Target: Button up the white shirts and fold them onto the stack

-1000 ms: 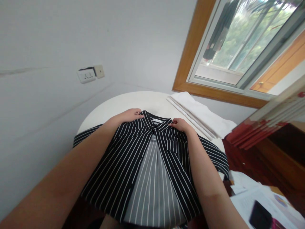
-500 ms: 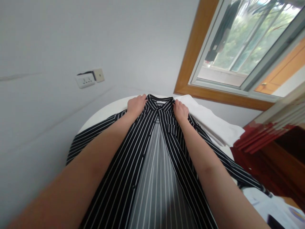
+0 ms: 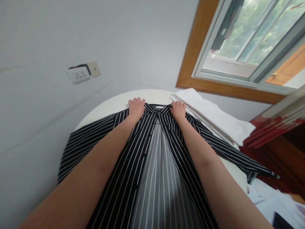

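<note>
A black shirt with white stripes (image 3: 128,162) lies front up over a round white table (image 3: 109,103), its collar toward the wall. The front hangs unbuttoned and parted, showing the greyish striped inside of the back. My left hand (image 3: 136,108) is closed on the shoulder beside the collar, fingers curled at the shirt's top edge. On the other shoulder, close to the collar, my right hand (image 3: 178,110) grips the cloth in the same way. Both sleeves spread outward, partly behind my forearms. Whatever cloth lies under my fingers is hidden.
Folded white cloth (image 3: 209,114) lies at the table's right rear. A wall socket (image 3: 79,74) is at left, a wood-framed window (image 3: 228,92) at right. Red-patterned curtain (image 3: 274,127) hangs beyond the table. White items (image 3: 274,197) and a dark object (image 3: 282,221) sit lower right.
My hands and the shirt's collar have come down and nearer to me, exposing more table behind the collar. Both sleeves now lie further outward. The view has shifted slightly.
</note>
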The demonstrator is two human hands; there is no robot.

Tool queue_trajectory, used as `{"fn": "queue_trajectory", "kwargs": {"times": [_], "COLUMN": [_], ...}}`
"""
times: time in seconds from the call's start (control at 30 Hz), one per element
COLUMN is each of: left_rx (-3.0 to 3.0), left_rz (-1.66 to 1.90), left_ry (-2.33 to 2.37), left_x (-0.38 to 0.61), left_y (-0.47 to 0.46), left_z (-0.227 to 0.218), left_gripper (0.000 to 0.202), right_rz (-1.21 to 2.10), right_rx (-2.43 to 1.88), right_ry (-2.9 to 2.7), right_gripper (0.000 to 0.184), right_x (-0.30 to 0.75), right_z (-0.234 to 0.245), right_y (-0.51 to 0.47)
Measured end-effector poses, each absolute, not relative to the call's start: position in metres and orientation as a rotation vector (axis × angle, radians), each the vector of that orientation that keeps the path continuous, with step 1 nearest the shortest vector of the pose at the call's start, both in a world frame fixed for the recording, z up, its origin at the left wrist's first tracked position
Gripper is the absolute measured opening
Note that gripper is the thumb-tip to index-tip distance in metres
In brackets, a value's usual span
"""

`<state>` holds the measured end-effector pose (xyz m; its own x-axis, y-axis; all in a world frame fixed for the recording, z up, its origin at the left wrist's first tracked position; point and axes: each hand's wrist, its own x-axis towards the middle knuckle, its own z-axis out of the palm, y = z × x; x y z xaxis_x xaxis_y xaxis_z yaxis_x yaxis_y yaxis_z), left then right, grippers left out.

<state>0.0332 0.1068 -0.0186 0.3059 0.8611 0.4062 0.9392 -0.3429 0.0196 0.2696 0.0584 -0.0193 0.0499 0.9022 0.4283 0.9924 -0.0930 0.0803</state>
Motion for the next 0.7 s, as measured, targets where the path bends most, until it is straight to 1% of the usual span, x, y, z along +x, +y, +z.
{"fn": "queue_trajectory", "kwargs": {"times": [0.17, 0.23, 0.3, 0.37, 0.43, 0.5, 0.57, 0.7], "left_rx": [-2.458, -2.554, -2.661, -2.726, -2.735, -2.72, -2.695, -2.597], "left_rz": [-0.58, -0.571, -0.511, -0.413, -0.328, -0.288, -0.323, -0.551], "left_ry": [-1.576, -1.592, -1.613, -1.639, -1.689, -1.744, -1.773, -1.786], "left_x": [0.058, 0.066, 0.07, 0.069, 0.067, 0.064, 0.062, 0.063], "left_y": [0.087, 0.075, 0.063, 0.05, 0.037, 0.026, 0.019, 0.014], "left_z": [-0.005, 0.002, 0.007, 0.011, 0.01, 0.005, -0.005, -0.026], "left_gripper": [0.032, 0.03, 0.027, 0.025, 0.023, 0.022, 0.023, 0.024], "right_rz": [-0.544, -0.411, -0.189, 0.014, 0.115, 0.126, 0.083, -0.021], "right_rx": [-2.0, -1.991, -2.004, -2.015, -2.019, -2.037, -2.066, -2.079], "right_ry": [-1.958, -2.009, -2.069, -2.11, -2.12, -2.076, -1.983, -1.796], "right_gripper": [0.031, 0.033, 0.033, 0.03, 0.026, 0.023, 0.024, 0.033], "right_x": [0.244, 0.234, 0.226, 0.22, 0.214, 0.208, 0.201, 0.191], "right_z": [0.002, 0.01, 0.014, 0.014, 0.01, 0.004, -0.004, -0.02], "right_y": [0.042, 0.031, 0.018, 0.004, -0.011, -0.023, -0.033, -0.04]}}
